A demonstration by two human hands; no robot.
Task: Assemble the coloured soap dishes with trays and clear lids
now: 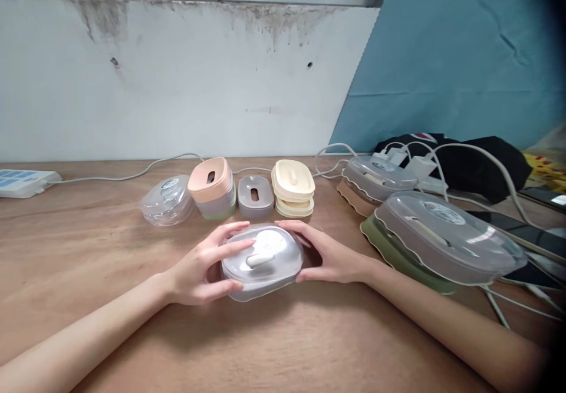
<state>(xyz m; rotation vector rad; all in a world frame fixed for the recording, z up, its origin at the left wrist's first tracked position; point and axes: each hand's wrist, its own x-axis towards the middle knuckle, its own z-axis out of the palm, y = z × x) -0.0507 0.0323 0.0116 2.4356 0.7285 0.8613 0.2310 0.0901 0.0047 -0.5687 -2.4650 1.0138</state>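
Note:
A grey plastic box with a clear domed lid (276, 266) sits at the middle of the table, a pale handle and a round label on its top. My left hand (210, 263) grips its left end, with a finger lying over the lid. Around the right end curls my right hand (325, 254), fingertips at the back edge and thumb at the front. Just behind stand a stack of peach, grey and green frames (211, 184), a grey frame with a slot (255, 195), and cream lids (294, 184) piled up.
Clear lids (168, 200) are stacked at the left. On the right, lidded boxes in brown (360, 198) and green (398, 257) stand near chargers, cables and a phone (517, 228). A white power strip (29, 182) lies far left; a wall rises behind.

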